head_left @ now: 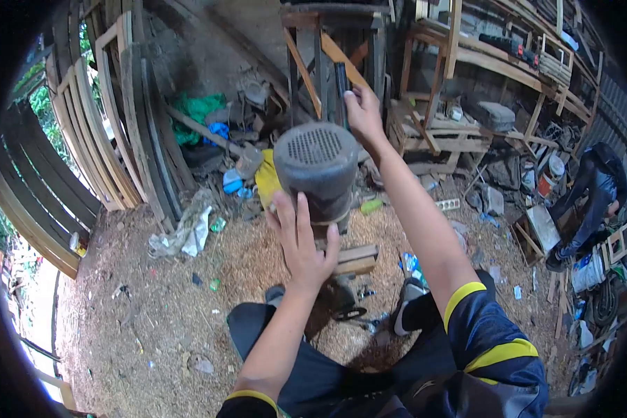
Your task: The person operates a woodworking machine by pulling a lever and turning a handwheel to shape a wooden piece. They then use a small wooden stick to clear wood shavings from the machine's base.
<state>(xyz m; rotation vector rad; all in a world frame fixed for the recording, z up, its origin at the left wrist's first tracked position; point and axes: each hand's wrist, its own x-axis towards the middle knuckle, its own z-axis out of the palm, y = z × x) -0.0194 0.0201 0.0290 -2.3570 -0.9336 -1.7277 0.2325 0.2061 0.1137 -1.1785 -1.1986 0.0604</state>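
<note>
Looking down over one sawdust-covered floor (pixel 153 299), facing one wooden stand (pixel 318 49), with one person (pixel 592 195) bending at far right. Holding up one dark cylindrical housing (pixel 317 164) with a perforated round end, in front of the stand. Pressing the open left hand (pixel 303 247), fingers spread, against the housing's near side. Gripping one upright black handle (pixel 341 85) with the closed right hand (pixel 361 110). Working above two short wood pieces (pixel 356 259), near one green piece (pixel 371 206).
</note>
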